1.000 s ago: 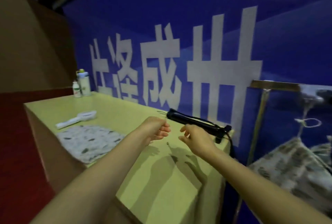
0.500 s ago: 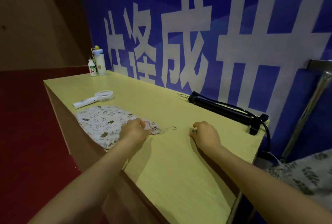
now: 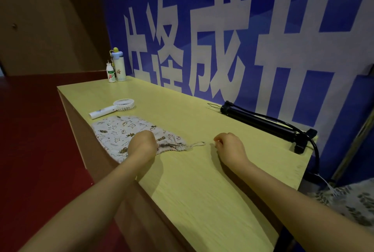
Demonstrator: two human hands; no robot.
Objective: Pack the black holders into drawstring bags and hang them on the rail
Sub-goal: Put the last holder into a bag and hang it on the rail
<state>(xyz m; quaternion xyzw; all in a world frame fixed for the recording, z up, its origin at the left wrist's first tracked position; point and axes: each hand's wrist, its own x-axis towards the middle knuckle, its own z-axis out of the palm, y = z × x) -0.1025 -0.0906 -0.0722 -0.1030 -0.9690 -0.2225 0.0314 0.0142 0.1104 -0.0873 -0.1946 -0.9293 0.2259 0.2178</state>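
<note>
Change. A second ago both hands were raised over the table (image 3: 202,187), close before the holder (image 3: 261,123). They have since dropped to the tabletop, and for the last half second they have not moved.

The left hand (image 3: 144,145) rests on the gathered mouth of the bag (image 3: 121,132), centre left of the frame. Its fingers are curled under and hidden behind the back of the hand, so it cannot be told whether they pinch the cloth. The right hand (image 3: 229,148), at centre, is a loose fist on the bare wood with nothing seen in it. It sits just right of the cord loop (image 3: 197,144) and does not touch it.

Meaning. The step in hand is probably opening the bag. The holder is not yet packed: it lies untouched at centre right, along the foot of the banner (image 3: 263,29), well apart from both hands.

Containers. The bag lies flat with its mouth drawn up, and looks empty. A second bag (image 3: 348,201) of similar printed cloth shows at lower right, beyond the table edge. What it holds, and whether it hangs from anything, cannot be told. Two bottles (image 3: 118,65) stand at the far corner, upper left; their contents cannot be seen. A fan (image 3: 113,108) lies just beyond the bag.
</note>
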